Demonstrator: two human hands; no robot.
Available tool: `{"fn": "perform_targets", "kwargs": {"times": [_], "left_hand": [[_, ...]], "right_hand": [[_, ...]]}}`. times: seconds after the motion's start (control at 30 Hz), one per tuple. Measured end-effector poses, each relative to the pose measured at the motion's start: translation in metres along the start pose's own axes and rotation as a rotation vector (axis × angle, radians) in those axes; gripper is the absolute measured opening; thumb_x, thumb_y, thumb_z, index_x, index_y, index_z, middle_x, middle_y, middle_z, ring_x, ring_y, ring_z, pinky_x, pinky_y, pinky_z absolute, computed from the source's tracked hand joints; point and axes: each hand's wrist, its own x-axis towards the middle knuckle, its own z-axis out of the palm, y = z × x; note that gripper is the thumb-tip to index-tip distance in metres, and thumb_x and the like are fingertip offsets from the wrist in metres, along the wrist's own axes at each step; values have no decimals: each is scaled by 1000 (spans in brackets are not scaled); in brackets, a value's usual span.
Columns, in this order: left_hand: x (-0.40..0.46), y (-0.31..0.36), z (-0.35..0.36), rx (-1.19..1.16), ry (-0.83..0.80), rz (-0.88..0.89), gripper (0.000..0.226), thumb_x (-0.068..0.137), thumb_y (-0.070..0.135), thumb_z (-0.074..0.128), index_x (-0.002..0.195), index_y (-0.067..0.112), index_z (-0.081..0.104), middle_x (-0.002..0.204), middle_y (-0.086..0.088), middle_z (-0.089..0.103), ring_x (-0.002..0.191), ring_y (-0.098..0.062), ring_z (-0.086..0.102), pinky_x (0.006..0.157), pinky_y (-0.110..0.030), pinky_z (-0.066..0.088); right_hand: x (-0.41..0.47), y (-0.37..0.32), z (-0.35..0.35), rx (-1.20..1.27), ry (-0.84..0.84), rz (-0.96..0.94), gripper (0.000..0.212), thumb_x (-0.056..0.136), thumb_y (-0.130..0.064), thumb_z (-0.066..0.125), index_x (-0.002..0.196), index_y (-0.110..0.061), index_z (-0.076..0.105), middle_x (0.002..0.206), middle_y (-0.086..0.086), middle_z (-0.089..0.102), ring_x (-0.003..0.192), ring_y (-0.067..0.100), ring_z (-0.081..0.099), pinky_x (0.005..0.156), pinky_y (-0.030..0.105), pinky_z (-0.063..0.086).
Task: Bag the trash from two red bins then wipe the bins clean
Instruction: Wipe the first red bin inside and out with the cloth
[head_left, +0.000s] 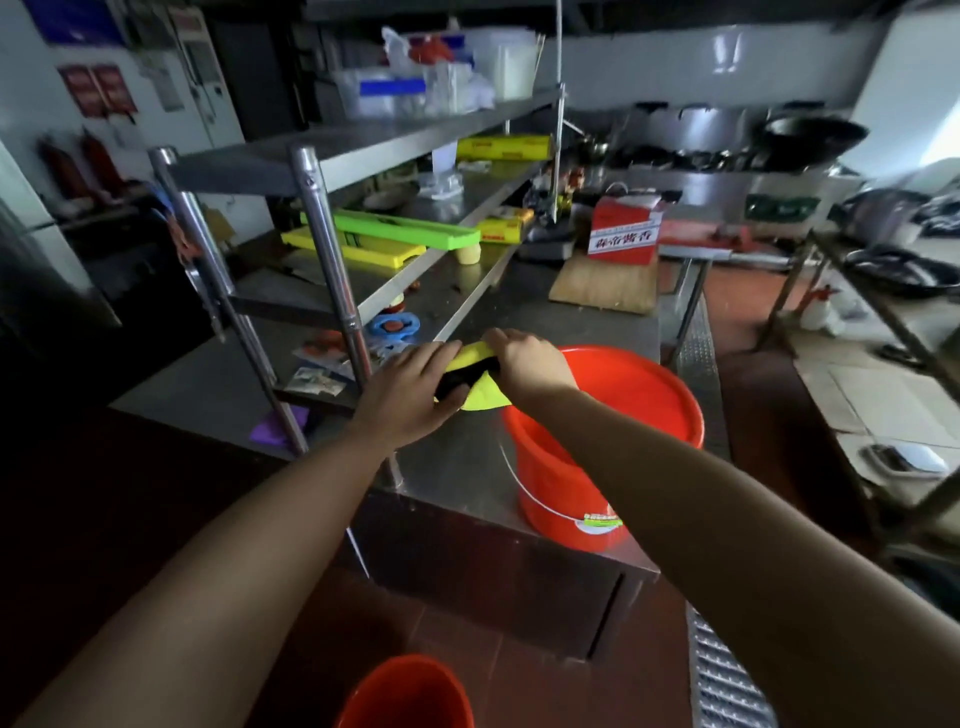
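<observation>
A red bin (613, 415) stands on the steel counter (457, 462) near its front right corner, its inside looking empty from here. A second red bin (410, 691) sits on the floor below, only its rim showing at the bottom edge. Both hands meet just left of the upper bin's rim around a yellow cloth (478, 397) wrapped about something black. My left hand (415, 395) grips the cloth from the left. My right hand (524, 364) curls over its top from the right.
A steel shelf rack (332, 249) with green and yellow trays stands at the left of the counter. A wooden board (602, 283) and a red carton (623, 228) lie further back. A floor drain grate (727, 675) runs along the right; another table (893, 332) stands far right.
</observation>
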Motion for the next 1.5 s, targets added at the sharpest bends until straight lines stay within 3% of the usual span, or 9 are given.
{"fn": "perform_targets", "kwargs": {"times": [0.27, 0.5, 0.7, 0.87, 0.97, 1.07, 1.17, 1.27, 1.5], "left_hand": [[41, 71, 12, -151, -64, 73, 57, 96, 52, 42, 137, 14, 52, 132, -4, 56, 121, -23, 50, 95, -37, 46], [-1, 129, 80, -334, -579, 45, 59, 86, 25, 54, 145, 19, 44, 150, -1, 39, 139, -18, 29, 116, -32, 21], [-4, 144, 111, -307, -615, 106, 57, 94, 26, 52, 148, 19, 37, 149, -2, 41, 140, -20, 30, 119, -39, 15], [5, 139, 125, -363, -606, 134, 46, 93, 13, 50, 138, 20, 49, 133, -2, 55, 131, -23, 43, 118, -40, 13], [2, 134, 129, -379, -595, 171, 46, 96, 17, 47, 142, 22, 49, 132, -1, 56, 128, -22, 45, 118, -42, 13], [-6, 129, 133, -377, -536, 207, 45, 99, 19, 43, 144, 24, 47, 131, 0, 57, 127, -21, 47, 118, -41, 14], [-9, 125, 136, -441, -437, 164, 51, 92, 9, 48, 143, 19, 48, 127, -4, 61, 125, -23, 49, 119, -39, 16], [-10, 122, 140, -463, -387, 145, 44, 90, 18, 59, 134, 9, 56, 122, -7, 64, 123, -27, 52, 117, -36, 20], [-8, 114, 149, -484, -385, 177, 34, 89, 27, 68, 118, 10, 63, 118, -2, 64, 120, -22, 53, 119, -35, 17]], "right_hand": [[-77, 95, -58, -135, 59, 149, 34, 87, -22, 66, 120, -16, 59, 113, 10, 67, 98, 38, 65, 70, 37, 46], [-194, 136, -6, -227, -244, 253, 50, 92, -26, 57, 141, -31, 52, 131, -2, 64, 116, 27, 62, 87, 36, 50], [-208, 134, 11, -254, -446, 286, 74, 89, -36, 52, 156, -45, 21, 163, -6, 24, 147, 25, 26, 116, 48, 29], [-183, 127, 15, -92, -460, 395, 76, 79, -68, 37, 150, -43, 36, 164, -8, 17, 150, 21, 8, 122, 47, 11], [-162, 129, 21, 49, -357, 494, 80, 80, -82, 23, 123, -33, 69, 154, -9, 41, 146, 16, 24, 120, 43, 18], [-144, 129, 29, 156, -320, 603, 72, 85, -84, 25, 86, -24, 66, 108, 1, 70, 108, 25, 62, 96, 42, 46], [-138, 130, 41, -93, -429, 491, 61, 85, -75, 47, 111, -21, 54, 106, 5, 65, 106, 31, 59, 95, 40, 40], [-140, 132, 48, -171, -473, 376, 90, 75, -83, 54, 143, -26, 38, 127, 4, 63, 124, 31, 52, 108, 46, 27], [-135, 133, 69, -278, -426, 172, 81, 79, -78, 56, 140, -26, 47, 129, 1, 64, 118, 26, 60, 104, 41, 42]]}}
